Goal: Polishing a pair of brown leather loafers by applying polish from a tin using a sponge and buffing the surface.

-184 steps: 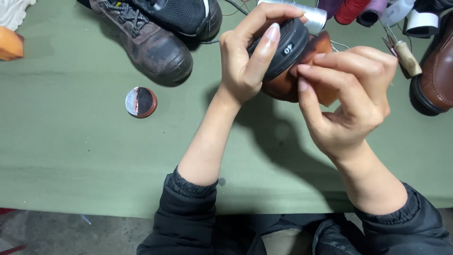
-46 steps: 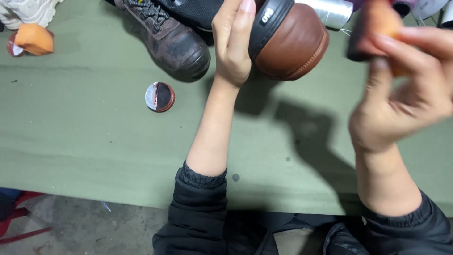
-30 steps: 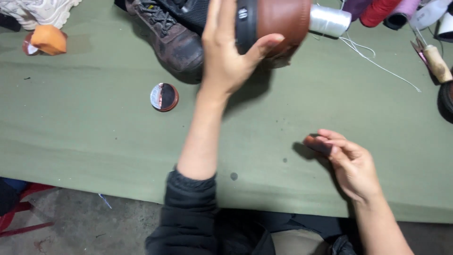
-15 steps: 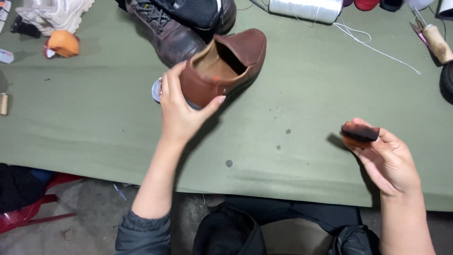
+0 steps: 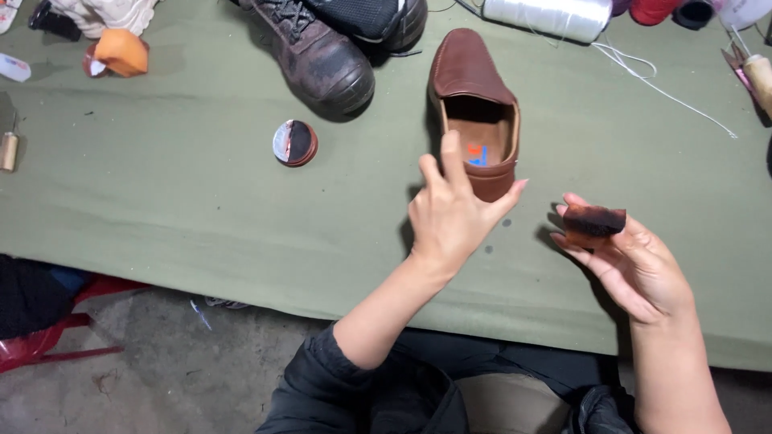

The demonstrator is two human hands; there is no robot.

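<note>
At the far left edge of the green bench (image 5: 161,209) lies a small wooden tool handle (image 5: 8,151), and above it an orange sponge (image 5: 121,52) beside a pale crumpled cloth (image 5: 104,12). Further right, a small round polish tin (image 5: 295,143) sits open on the cloth surface (its contents look part dark, part reddish), just below the toe of a worn dark brown boot (image 5: 318,60). A black mesh shoe (image 5: 370,16) lies against the boot at the top edge.

Near the middle stands a brown leather loafer (image 5: 474,104), upright on its sole, toe pointing away from the person. The left hand (image 5: 454,217) is cupped around its heel, fingers spread and wrapped loosely on the back of the shoe, thumb on the right side.

To the right, well clear of the loafer, the right hand (image 5: 635,261) is held palm up, mostly open, with a small stained polishing sponge (image 5: 593,223) pinched between thumb and fingertips. Up at the top, a spool of white thread (image 5: 555,16) trails 1 loose strand across the bench, and an awl (image 5: 752,68) lies at the right edge.
</note>
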